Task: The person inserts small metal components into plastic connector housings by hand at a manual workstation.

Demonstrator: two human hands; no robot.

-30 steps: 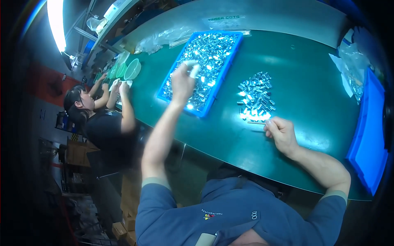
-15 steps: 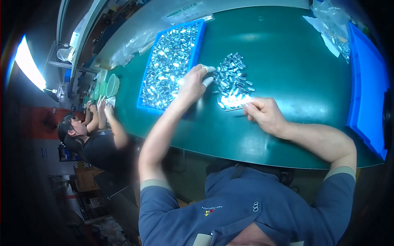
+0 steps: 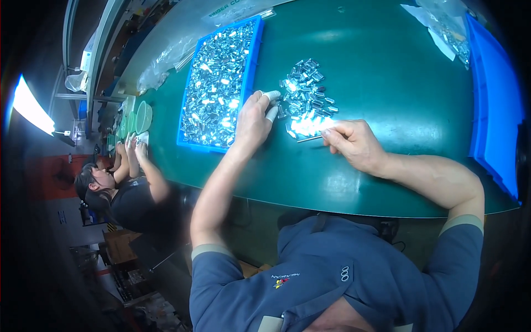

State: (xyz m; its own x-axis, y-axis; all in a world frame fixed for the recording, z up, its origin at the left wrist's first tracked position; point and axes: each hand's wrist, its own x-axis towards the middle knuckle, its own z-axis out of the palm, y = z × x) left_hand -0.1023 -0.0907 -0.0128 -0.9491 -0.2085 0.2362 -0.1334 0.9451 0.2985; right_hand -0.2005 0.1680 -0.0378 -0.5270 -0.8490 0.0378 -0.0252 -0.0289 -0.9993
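A loose pile of small shiny metal cylinders [image 3: 307, 91] lies on the green table, its near end washed out by glare. At the left edge of the pile is my left hand [image 3: 255, 120], with white finger cots on its fingertips. Its thumb and forefinger are apart beside the pieces, and I see nothing held between them. My right hand [image 3: 357, 146] is closed in a pinch at the near right of the pile. From its fingers a thin metal rod [image 3: 310, 139] points left; the gripped end is hidden.
A blue tray [image 3: 259, 41] full of similar metal pieces stands left of the pile. Another blue tray [image 3: 495, 105] is at the right edge, near a clear plastic bag [image 3: 442, 25]. A co-worker [image 3: 124, 193] sits at left by green bowls [image 3: 144, 116].
The whole view has shifted slightly, moving the table things up and left. Both hands stay by the pile, and the rod now shows more plainly at the right fingers.
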